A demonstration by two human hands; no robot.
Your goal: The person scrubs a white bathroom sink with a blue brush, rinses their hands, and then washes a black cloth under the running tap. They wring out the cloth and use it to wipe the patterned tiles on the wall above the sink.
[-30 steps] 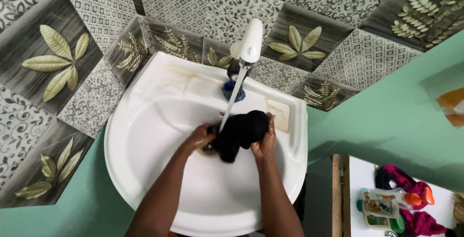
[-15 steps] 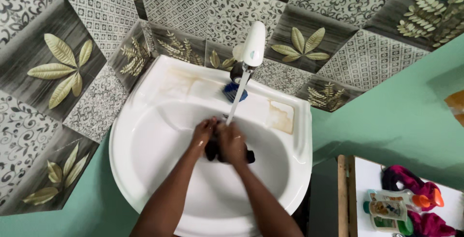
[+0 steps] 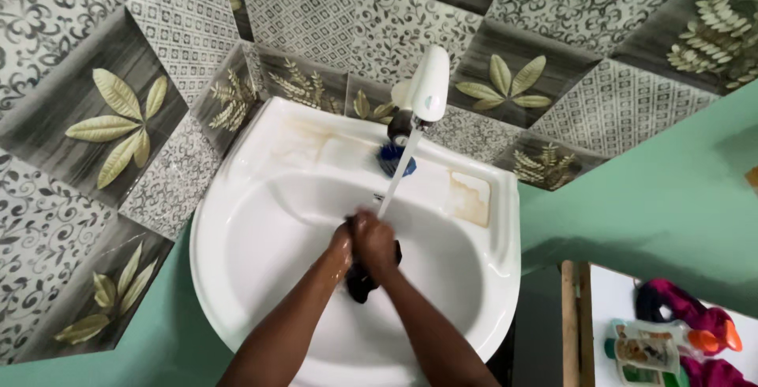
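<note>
Cloth (image 3: 361, 283), dark and wet, is squeezed between both hands, left (image 3: 341, 246) and right (image 3: 374, 243), pressed together under the tap (image 3: 424, 91) over the sink (image 3: 260, 276).

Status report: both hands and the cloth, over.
Left hand and right hand clenched on black cloth. Over white sink, under running tap. Nothing blocking.

Both my forearms reach fwd and converge at center. My right hand (image 3: 374, 242) lies over my left hand (image 3: 342, 246), fingers curled tight, both fists pressed together, knuckles up. Skin looks wet.
</note>
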